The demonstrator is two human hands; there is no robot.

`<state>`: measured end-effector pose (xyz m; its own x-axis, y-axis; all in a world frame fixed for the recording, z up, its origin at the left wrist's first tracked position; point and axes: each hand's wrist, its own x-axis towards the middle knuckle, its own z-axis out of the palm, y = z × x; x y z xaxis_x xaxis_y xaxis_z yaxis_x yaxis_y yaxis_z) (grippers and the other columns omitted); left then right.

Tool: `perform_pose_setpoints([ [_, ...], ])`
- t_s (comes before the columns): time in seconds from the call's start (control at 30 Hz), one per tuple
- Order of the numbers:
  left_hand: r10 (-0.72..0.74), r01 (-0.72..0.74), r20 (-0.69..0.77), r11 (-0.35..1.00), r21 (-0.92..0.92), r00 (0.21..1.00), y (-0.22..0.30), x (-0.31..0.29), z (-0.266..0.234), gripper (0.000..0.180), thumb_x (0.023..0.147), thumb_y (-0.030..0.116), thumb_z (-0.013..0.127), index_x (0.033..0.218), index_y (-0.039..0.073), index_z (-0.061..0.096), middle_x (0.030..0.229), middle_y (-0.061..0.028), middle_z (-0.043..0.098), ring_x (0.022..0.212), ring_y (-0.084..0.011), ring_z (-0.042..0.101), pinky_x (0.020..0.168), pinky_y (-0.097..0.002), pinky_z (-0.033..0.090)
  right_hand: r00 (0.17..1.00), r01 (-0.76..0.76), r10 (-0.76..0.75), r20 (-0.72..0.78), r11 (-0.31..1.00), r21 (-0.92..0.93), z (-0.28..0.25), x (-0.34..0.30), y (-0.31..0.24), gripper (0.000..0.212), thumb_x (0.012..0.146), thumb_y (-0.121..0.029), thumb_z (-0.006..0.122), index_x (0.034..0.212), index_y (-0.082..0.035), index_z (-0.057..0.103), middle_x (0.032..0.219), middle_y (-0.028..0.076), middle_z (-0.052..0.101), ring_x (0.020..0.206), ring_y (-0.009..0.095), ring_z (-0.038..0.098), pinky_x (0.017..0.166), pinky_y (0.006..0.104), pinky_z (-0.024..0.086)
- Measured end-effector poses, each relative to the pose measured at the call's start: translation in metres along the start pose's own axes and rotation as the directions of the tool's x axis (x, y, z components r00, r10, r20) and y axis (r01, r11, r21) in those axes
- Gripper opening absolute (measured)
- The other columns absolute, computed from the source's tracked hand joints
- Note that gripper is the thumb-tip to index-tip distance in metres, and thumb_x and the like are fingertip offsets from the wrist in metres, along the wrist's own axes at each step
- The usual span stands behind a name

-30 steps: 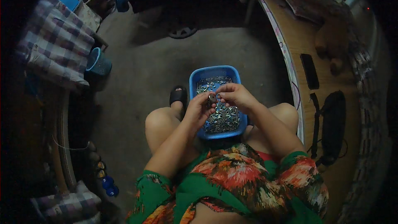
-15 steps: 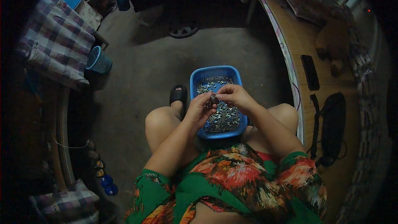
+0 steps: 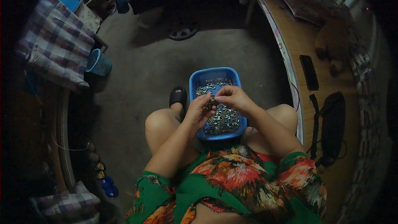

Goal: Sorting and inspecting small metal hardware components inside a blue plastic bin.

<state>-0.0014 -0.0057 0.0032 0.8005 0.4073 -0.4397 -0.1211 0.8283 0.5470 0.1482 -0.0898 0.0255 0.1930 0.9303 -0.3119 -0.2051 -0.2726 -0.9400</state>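
Blue rectangular plastic basket: beneath the fingers, partly hidden by both hands.
Small shiny metal cylinders: strewn over the basket floor, below the fingers and to either side, near and far.
Black open-toed slipper: left of the fingers, beside the basket.
Light-blue mesh wastebasket: far left of the fingers, well apart.
Brown wood-topped table: right of the fingers, bearing a flat black phone and a black strapped bag.
Small rounded grey metal piece: between the two hands' fingertips, above the basket.
Left hand: fingers curled, closed on the metal piece.
Right hand: thumb and forefinger close together at the piece's upper right; full closure and hold impossible to tell.
Forearms: converging toward the fingers, elbows spread.
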Motion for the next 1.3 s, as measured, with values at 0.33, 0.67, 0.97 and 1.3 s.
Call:
perform_pose_setpoints([
  [0.33,-0.011,0.010,0.017,1.000,0.022,1.000,0.000,0.000,-0.001,0.020,0.085,0.024,0.052,0.088,0.004,0.053,0.072,-0.0037,0.056,0.060,-0.0125,0.055,0.051,-0.0225,0.046,0.991,0.128,-0.129,0.041,0.991,0.035,0.004,0.001,0.007,0.016,0.074,-0.013,0.064,0.087,-0.006,0.056,0.078,0.001,0.057,0.071,0.007,0.053,0.055,0.0180,0.039],
  [0.67,-0.065,0.067,-0.035,0.996,0.059,0.997,0.005,-0.005,0.006,0.029,0.084,0.036,0.052,0.091,0.009,0.053,0.072,-0.0030,0.055,0.058,-0.0099,0.050,0.046,-0.0193,0.040,0.991,0.025,-0.040,0.125,0.993,0.120,0.001,-0.002,-0.002,0.025,0.078,-0.012,0.060,0.102,-0.006,0.056,0.081,0.000,0.056,0.073,0.006,0.052,0.060,0.0187,0.040],
  [0.97,-0.136,0.134,0.033,0.988,0.076,0.990,0.001,-0.002,-0.001,0.027,0.084,0.034,0.050,0.090,0.008,0.053,0.070,-0.0043,0.055,0.056,-0.0100,0.050,0.043,-0.0192,0.040,0.984,-0.068,0.062,0.169,0.997,0.027,-0.004,0.000,-0.002,0.014,0.077,-0.016,0.060,0.087,-0.007,0.056,0.073,0.000,0.056,0.062,0.006,0.050,0.052,0.0176,0.037],
  [1.3,-0.154,0.138,0.112,0.981,0.135,0.982,0.003,0.000,-0.003,0.014,0.083,0.018,0.049,0.083,0.005,0.052,0.071,-0.0055,0.055,0.058,-0.0117,0.050,0.050,-0.0207,0.042,0.954,-0.265,0.187,0.235,0.892,0.367,-0.011,0.005,0.011,0.016,0.077,-0.017,0.060,0.086,-0.005,0.056,0.064,-0.002,0.052,0.046,0.004,0.037,0.041,0.0166,0.028],
])
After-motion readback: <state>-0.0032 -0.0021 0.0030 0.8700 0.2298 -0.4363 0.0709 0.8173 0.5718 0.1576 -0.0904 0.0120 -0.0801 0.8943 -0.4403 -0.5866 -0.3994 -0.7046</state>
